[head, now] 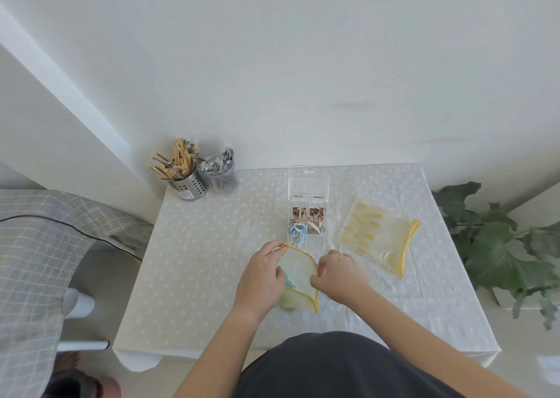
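Observation:
A small see-through yellow-edged pouch point(300, 272) lies in front of me on the table, with a few coloured clips showing inside it. My left hand point(262, 273) pinches its upper left corner, and my right hand point(338, 272) pinches its right edge. Just behind it stands a clear compartment box point(307, 215), lid up, holding brown, blue and pale clips. A second, larger yellow-edged pouch point(378, 235) with yellow clips inside lies to the right.
A white dotted tablecloth point(206, 261) covers the table. A metal holder with wooden sticks point(185, 174) and a clear cup with wrapped cutlery point(221, 174) stand at the back left corner. A plant point(497, 246) is at the right, a checked cloth point(36, 246) at the left.

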### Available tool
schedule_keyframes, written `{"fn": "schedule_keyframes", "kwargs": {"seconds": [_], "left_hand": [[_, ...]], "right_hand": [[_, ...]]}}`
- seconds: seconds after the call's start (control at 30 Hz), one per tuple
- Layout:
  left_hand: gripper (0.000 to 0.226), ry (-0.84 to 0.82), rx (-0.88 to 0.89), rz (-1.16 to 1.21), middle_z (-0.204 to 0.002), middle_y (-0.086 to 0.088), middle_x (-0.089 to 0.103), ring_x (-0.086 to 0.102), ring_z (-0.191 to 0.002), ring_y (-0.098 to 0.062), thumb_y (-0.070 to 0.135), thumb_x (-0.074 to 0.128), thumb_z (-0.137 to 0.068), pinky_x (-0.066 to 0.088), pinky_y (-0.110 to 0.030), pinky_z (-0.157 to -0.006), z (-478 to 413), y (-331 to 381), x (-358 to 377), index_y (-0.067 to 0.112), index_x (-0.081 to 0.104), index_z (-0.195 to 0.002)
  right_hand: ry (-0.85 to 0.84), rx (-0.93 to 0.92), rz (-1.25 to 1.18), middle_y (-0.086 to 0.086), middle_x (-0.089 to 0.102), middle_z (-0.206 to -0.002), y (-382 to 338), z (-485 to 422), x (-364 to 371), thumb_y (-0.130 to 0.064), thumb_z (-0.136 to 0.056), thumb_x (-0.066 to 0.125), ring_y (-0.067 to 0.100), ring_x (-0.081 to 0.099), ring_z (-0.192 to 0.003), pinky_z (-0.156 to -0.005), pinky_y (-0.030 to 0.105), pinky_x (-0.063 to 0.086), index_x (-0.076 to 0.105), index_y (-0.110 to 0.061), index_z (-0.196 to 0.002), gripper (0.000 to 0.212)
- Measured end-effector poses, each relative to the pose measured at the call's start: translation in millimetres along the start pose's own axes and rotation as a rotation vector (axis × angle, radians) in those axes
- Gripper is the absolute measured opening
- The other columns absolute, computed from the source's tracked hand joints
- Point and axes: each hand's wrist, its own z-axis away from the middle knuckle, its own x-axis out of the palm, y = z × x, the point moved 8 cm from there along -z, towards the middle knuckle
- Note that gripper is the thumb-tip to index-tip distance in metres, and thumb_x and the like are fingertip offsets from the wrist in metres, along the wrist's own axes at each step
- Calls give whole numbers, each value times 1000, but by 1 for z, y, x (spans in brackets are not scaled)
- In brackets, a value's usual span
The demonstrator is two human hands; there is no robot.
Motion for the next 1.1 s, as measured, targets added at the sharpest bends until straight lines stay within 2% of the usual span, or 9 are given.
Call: {"fn": "schedule_keyframes", "kwargs": {"seconds": [0.07, 0.17, 0.37, 0.5, 0.6, 0.73, 0.87, 1.0, 1.1], "left_hand": [[43, 37, -21, -21, -145, 22, 53, 62, -116, -5, 8, 51, -103, 53, -24, -98, 1, -3, -8, 22, 67, -141], [47, 32, -33, -79, -140, 22, 54, 63, -113, -7, 2, 50, -100, 56, -29, -90, 1, -7, -12, 23, 72, -135], [57, -3, -19, -50, -153, 23, 49, 50, -135, -6, -1, 48, -94, 47, -27, -111, 9, -6, -15, 25, 65, -142], [60, 35, 24, 11, -148, 20, 50, 47, -133, -2, -2, 51, -94, 50, -24, -109, 14, 5, -23, 26, 62, -146], [58, 64, 57, 49, -147, 20, 48, 49, -131, 0, -2, 55, -95, 55, -25, -104, 15, 15, -29, 21, 61, -147], [53, 168, 24, -13, -152, 15, 51, 51, -134, -9, -2, 53, -96, 50, -26, -110, 18, 15, -45, 16, 63, -144], [52, 170, 9, -6, -149, 18, 50, 53, -128, -7, -2, 53, -97, 53, -25, -105, 21, 15, -45, 16, 64, -144], [51, 162, 40, 58, -147, 19, 47, 54, -125, -2, -1, 58, -98, 57, -23, -99, 22, 25, -43, 15, 61, -146], [47, 204, 20, 42, -147, 18, 48, 57, -126, -6, -1, 59, -97, 59, -28, -99, 23, 23, -48, 13, 64, -141]], "right_hand": [[-7, -2, -18, -7, 61, -99, 1, -1, 1, -36, -81, 58, 17, 62, -87, -72, 37, 59, 69, -24, -80, 16], [45, -24, -32, -8, 61, -94, 1, -1, -3, -28, -82, 57, 17, 62, -82, -68, 37, 60, 67, -23, -78, 13], [193, -63, -23, -5, 59, -86, -3, 3, -28, -27, -84, 56, 17, 58, -72, -58, 33, 50, 62, -20, -79, 10], [271, -73, -64, -10, 61, -88, -3, 9, -50, -40, -86, 59, 11, 57, -65, -55, 29, 47, 60, -28, -81, 13], [182, -66, 4, -13, 60, -92, -8, 12, -48, -51, -81, 61, 12, 62, -75, -57, 28, 46, 61, -31, -83, 20], [151, -3, 34, -9, 59, -90, -1, 10, -45, -36, -83, 59, 15, 60, -77, -57, 27, 46, 63, -25, -82, 12], [191, 55, -1, -10, 60, -86, 10, 9, -55, -34, -83, 59, 15, 59, -77, -56, 27, 44, 60, -26, -83, 8], [86, 59, -48, -14, 60, -93, 10, 11, -46, -49, -77, 65, 12, 62, -81, -59, 28, 48, 59, -27, -95, 29], [-7, 63, -6, -11, 60, -101, 13, 12, -34, -45, -78, 67, 11, 62, -82, -67, 30, 53, 58, -26, -107, 36]]}}
